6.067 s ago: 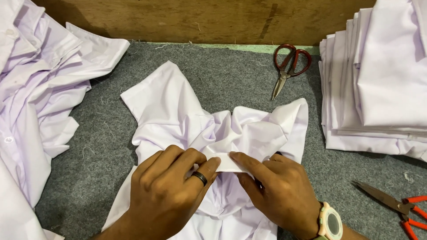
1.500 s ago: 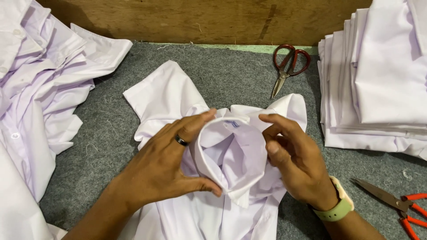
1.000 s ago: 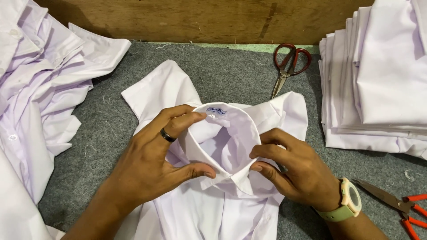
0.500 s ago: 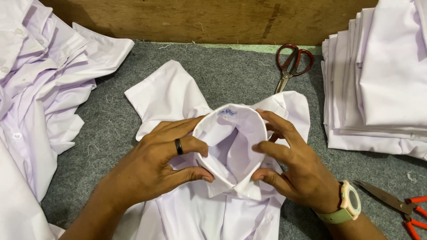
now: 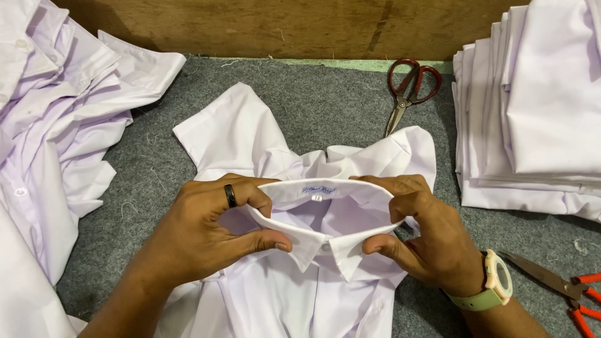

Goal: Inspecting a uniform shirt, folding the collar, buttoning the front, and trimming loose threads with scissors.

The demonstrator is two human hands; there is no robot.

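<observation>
A white short-sleeved shirt (image 5: pixel 241 134) lies face up on the grey felt table (image 5: pixel 313 100). Its collar (image 5: pixel 313 216) stands up in an open ring, buttoned at the front. My left hand (image 5: pixel 210 235), with a dark ring on one finger, grips the collar's left side between thumb and fingers. My right hand (image 5: pixel 422 235), with a pale green watch at the wrist, pinches the collar's right side the same way. The shirt's body runs down toward me and is partly hidden by my hands.
A heap of loose white shirts (image 5: pixel 56 119) fills the left side. A stack of folded white shirts (image 5: pixel 538 106) sits at the right. Red-handled scissors (image 5: pixel 407 87) lie at the back, orange-handled scissors (image 5: pixel 557 281) at the front right. A wooden board (image 5: pixel 288 28) borders the far edge.
The crumpled collar has been opened, stood up and rounded. Both hands have shifted from pressing the cloth to gripping the collar's two sides, and the collar has drawn nearer to me.
</observation>
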